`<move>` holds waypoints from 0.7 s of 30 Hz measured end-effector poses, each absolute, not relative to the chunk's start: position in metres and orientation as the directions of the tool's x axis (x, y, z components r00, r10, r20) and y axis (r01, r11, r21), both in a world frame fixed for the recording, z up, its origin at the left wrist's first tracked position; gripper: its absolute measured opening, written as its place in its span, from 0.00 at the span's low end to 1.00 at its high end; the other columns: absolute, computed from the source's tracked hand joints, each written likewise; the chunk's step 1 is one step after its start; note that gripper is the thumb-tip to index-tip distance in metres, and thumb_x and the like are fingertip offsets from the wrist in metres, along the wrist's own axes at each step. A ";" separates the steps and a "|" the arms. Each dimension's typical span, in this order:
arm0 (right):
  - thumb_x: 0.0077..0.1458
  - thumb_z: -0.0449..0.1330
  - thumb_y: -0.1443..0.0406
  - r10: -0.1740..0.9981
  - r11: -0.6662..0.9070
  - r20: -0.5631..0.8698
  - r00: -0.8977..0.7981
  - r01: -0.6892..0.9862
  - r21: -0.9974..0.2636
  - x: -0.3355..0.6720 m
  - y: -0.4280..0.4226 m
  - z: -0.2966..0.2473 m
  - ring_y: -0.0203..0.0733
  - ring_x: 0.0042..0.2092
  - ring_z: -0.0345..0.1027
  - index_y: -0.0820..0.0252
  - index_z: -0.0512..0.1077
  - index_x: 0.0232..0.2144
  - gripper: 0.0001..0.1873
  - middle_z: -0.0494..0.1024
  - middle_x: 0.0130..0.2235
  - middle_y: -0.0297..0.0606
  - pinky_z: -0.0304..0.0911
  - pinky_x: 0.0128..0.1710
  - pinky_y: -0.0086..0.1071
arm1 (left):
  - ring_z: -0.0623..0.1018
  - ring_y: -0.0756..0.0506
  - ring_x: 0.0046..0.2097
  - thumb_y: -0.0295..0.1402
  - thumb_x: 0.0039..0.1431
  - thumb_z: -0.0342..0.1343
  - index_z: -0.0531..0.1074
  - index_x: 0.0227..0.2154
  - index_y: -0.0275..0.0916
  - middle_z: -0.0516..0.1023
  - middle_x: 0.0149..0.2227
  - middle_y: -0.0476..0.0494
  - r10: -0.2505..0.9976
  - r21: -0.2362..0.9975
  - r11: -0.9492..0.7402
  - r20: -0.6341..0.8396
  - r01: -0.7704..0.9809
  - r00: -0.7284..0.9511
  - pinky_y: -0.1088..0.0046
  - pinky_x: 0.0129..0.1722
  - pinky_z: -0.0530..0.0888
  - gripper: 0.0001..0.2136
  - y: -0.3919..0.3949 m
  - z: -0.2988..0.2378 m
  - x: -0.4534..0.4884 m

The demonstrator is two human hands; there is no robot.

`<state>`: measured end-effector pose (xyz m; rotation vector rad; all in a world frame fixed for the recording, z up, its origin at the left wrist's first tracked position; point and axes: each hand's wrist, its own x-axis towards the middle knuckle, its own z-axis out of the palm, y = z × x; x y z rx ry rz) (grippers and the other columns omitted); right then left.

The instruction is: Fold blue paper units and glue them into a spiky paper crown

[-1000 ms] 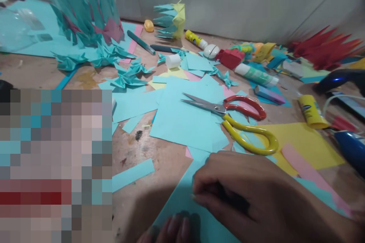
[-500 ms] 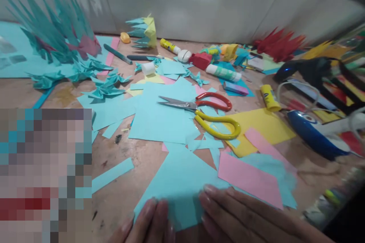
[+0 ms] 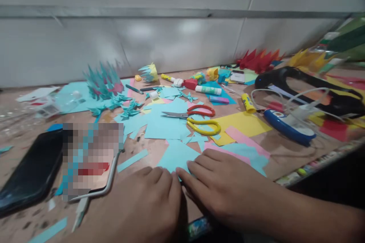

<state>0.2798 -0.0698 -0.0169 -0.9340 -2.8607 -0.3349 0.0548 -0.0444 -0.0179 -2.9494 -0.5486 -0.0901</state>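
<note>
Desk (image 3: pixel 282 165), brown, stained; left hand (image 3: pixel 151 197) and right hand (image 3: pixel 225 186), fingers close together, tips on near part of smooth turquoise paper sheet (image 3: pixel 178 155), any pinch indiscernible; scissors (image 3: pixel 188 115) beyond, pointed metal blades, looped red and yellow handles.

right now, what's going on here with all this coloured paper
A person's left hand and right hand are side by side at the near part of a light blue paper sheet, whose near edge they mostly hide. Beyond it, scissors with metal blades and red and yellow handles lie on more light blue paper. A teal and pink spiky folded-paper piece and a red spiky one sit farther back.
</note>
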 end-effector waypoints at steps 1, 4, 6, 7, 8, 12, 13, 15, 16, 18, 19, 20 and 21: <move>0.62 0.58 0.69 0.548 0.796 0.176 -0.817 0.575 0.191 0.279 -0.066 -0.017 0.46 0.31 0.69 0.67 0.75 0.43 0.09 0.78 0.32 0.42 0.60 0.34 0.41 | 0.75 0.43 0.27 0.24 0.61 0.51 0.72 0.32 0.38 0.76 0.27 0.44 0.349 -0.132 -0.923 0.108 0.362 0.931 0.67 0.27 0.70 0.06 -0.046 -0.012 0.057; 0.60 0.59 0.71 0.561 0.775 0.240 -0.793 0.604 0.187 0.280 -0.057 -0.012 0.43 0.28 0.67 0.64 0.75 0.32 0.05 0.76 0.26 0.38 0.56 0.31 0.38 | 0.76 0.43 0.30 0.25 0.63 0.50 0.73 0.34 0.37 0.78 0.30 0.42 0.296 -0.184 -0.913 0.317 0.365 0.901 0.67 0.31 0.70 0.07 -0.053 0.003 0.057; 0.62 0.58 0.71 0.589 0.708 0.394 -0.706 0.685 0.169 0.281 -0.052 -0.002 0.42 0.27 0.67 0.63 0.75 0.32 0.07 0.75 0.24 0.37 0.54 0.29 0.37 | 0.74 0.45 0.28 0.28 0.63 0.54 0.73 0.29 0.39 0.76 0.26 0.45 0.311 -0.078 -0.919 0.459 0.387 0.832 0.69 0.29 0.68 0.07 -0.058 0.011 0.056; 0.63 0.57 0.71 0.581 0.677 0.487 -0.652 0.720 0.156 0.280 -0.051 0.004 0.41 0.27 0.68 0.63 0.76 0.34 0.08 0.76 0.25 0.37 0.54 0.29 0.36 | 0.72 0.46 0.25 0.32 0.62 0.56 0.71 0.25 0.39 0.74 0.23 0.46 0.406 0.099 -0.904 0.499 0.415 0.766 0.70 0.26 0.67 0.09 -0.060 0.015 0.055; 0.64 0.56 0.70 0.555 0.657 0.569 -0.607 0.739 0.148 0.278 -0.049 0.009 0.41 0.28 0.69 0.64 0.77 0.37 0.09 0.78 0.26 0.37 0.55 0.29 0.36 | 0.72 0.47 0.25 0.37 0.59 0.59 0.72 0.24 0.40 0.75 0.23 0.46 0.556 0.340 -0.831 0.471 0.441 0.685 0.71 0.26 0.67 0.10 -0.060 0.018 0.054; 0.67 0.54 0.66 0.416 0.716 0.669 -0.616 0.676 0.177 0.260 -0.035 0.021 0.43 0.35 0.74 0.69 0.75 0.47 0.14 0.82 0.36 0.42 0.60 0.34 0.37 | 0.80 0.42 0.38 0.45 0.64 0.52 0.78 0.38 0.41 0.83 0.38 0.42 0.872 0.873 -0.354 0.179 0.335 0.455 0.68 0.39 0.76 0.15 -0.044 0.015 0.057; 0.68 0.54 0.64 0.407 0.739 0.664 -0.628 0.653 0.166 0.256 -0.030 0.020 0.44 0.36 0.75 0.70 0.75 0.47 0.15 0.83 0.37 0.43 0.62 0.35 0.38 | 0.81 0.41 0.39 0.46 0.67 0.47 0.78 0.35 0.40 0.83 0.37 0.41 0.896 0.908 -0.293 0.152 0.299 0.417 0.67 0.40 0.76 0.19 -0.037 0.011 0.058; 0.68 0.54 0.62 0.414 0.801 0.604 -0.681 0.587 0.114 0.250 -0.019 0.017 0.43 0.39 0.75 0.66 0.75 0.45 0.15 0.83 0.41 0.43 0.64 0.39 0.37 | 0.81 0.40 0.38 0.47 0.66 0.49 0.78 0.32 0.38 0.83 0.34 0.39 0.945 0.979 -0.102 0.039 0.178 0.326 0.64 0.41 0.77 0.20 -0.025 0.002 0.059; 0.68 0.54 0.61 0.416 0.822 0.578 -0.702 0.563 0.092 0.250 -0.014 0.015 0.43 0.41 0.75 0.65 0.75 0.46 0.15 0.82 0.43 0.43 0.65 0.41 0.38 | 0.81 0.40 0.37 0.47 0.65 0.51 0.78 0.31 0.37 0.83 0.33 0.39 0.957 0.993 -0.030 -0.004 0.112 0.289 0.63 0.41 0.77 0.19 -0.020 -0.002 0.059; 0.68 0.55 0.58 0.394 0.860 0.544 -0.741 0.506 0.068 0.254 -0.007 0.016 0.45 0.46 0.75 0.63 0.74 0.50 0.17 0.80 0.50 0.46 0.65 0.46 0.40 | 0.82 0.40 0.35 0.46 0.62 0.56 0.78 0.30 0.36 0.83 0.32 0.39 0.973 0.998 0.053 -0.056 0.021 0.225 0.64 0.40 0.77 0.17 -0.014 -0.008 0.058; 0.67 0.56 0.57 0.396 0.865 0.543 -0.740 0.499 0.049 0.259 -0.005 0.018 0.46 0.48 0.74 0.62 0.73 0.52 0.18 0.78 0.53 0.47 0.65 0.49 0.41 | 0.81 0.41 0.34 0.46 0.60 0.59 0.77 0.29 0.36 0.83 0.31 0.40 0.979 0.997 0.071 -0.071 0.009 0.194 0.65 0.38 0.77 0.16 -0.012 -0.009 0.057; 0.66 0.56 0.55 0.404 0.868 0.537 -0.740 0.495 0.030 0.266 -0.002 0.022 0.47 0.51 0.73 0.60 0.73 0.53 0.19 0.77 0.55 0.47 0.64 0.50 0.42 | 0.81 0.41 0.33 0.45 0.58 0.61 0.78 0.28 0.36 0.83 0.30 0.41 0.985 0.998 0.063 -0.066 0.025 0.161 0.66 0.38 0.77 0.15 -0.010 -0.009 0.055; 0.67 0.56 0.56 0.475 0.837 0.530 -0.703 0.546 -0.027 0.275 0.001 0.027 0.47 0.54 0.71 0.59 0.73 0.52 0.18 0.76 0.56 0.47 0.63 0.53 0.42 | 0.81 0.42 0.33 0.44 0.57 0.62 0.78 0.27 0.36 0.83 0.29 0.41 0.990 0.997 0.034 -0.044 0.071 0.133 0.67 0.37 0.77 0.15 -0.010 -0.009 0.053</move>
